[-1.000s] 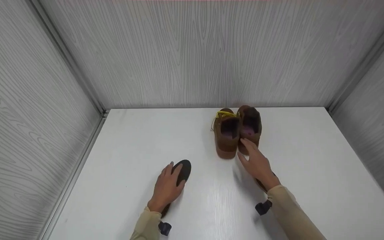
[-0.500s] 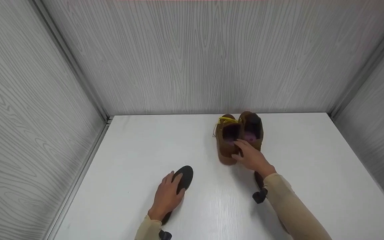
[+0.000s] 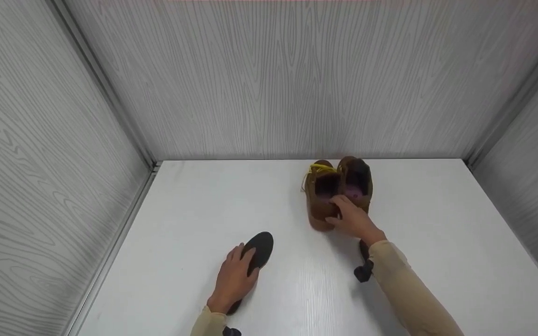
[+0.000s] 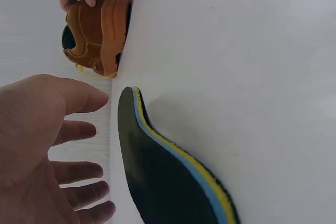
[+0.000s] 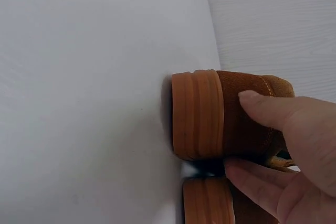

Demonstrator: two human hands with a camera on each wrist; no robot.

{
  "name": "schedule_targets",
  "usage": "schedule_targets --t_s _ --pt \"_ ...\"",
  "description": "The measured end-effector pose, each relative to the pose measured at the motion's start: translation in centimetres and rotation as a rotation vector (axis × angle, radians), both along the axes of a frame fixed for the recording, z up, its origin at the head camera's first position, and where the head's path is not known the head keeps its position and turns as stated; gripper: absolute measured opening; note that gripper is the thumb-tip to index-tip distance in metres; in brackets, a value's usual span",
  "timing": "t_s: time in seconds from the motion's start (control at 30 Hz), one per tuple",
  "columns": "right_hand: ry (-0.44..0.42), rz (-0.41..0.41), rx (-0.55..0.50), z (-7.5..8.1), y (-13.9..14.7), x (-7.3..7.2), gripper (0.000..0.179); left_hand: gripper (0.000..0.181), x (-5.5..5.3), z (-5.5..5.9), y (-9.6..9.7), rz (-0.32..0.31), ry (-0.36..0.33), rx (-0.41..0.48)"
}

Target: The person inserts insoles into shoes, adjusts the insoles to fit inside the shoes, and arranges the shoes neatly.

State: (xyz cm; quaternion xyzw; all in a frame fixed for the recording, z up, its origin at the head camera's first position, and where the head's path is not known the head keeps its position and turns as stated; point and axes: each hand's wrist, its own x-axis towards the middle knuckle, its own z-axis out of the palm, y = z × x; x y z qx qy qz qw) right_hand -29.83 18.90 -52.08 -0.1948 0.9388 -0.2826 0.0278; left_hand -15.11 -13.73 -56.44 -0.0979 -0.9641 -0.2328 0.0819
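A pair of brown lace-up shoes stands side by side with heels toward me, at the back of the white table. My right hand (image 3: pixel 350 219) grips the heel of the left shoe (image 3: pixel 318 210). In the right wrist view its thumb (image 5: pixel 262 106) lies on the heel, and the other fingers reach into the gap beside the right shoe (image 5: pixel 207 203). Over a dark insole (image 3: pixel 263 247) is my left hand (image 3: pixel 234 277), fingers spread and fairly straight. The left wrist view shows the insole's blue and yellow edge (image 4: pixel 191 163).
A second dark insole (image 3: pixel 364 249) lies partly hidden under my right wrist. Yellow laces (image 3: pixel 321 167) sit on the left shoe. A grey wood-grain back wall (image 3: pixel 269 93) rises right behind the shoes, with side walls left and right.
My right hand has moved leftward from behind the right shoe onto the left shoe's heel, and its fingers have closed there. The left hand stays over its insole. The head view shifts slightly.
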Motion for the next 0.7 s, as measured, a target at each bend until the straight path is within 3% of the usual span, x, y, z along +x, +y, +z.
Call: schedule_targets --t_s 0.2,0.4,0.7 --pt "0.037 -0.044 0.063 -0.3 -0.7 -0.2 0.055 0.045 0.2 -0.4 -0.2 -0.005 0.007 0.004" --pt "0.045 -0.050 0.103 -0.2 -1.1 -0.3 0.050 0.044 0.4 -0.4 -0.3 0.000 -0.005 0.003" --pt "0.088 -0.028 0.046 -0.5 -1.3 -0.1 0.042 0.041 0.5 0.1 -0.4 -0.014 0.024 0.009"
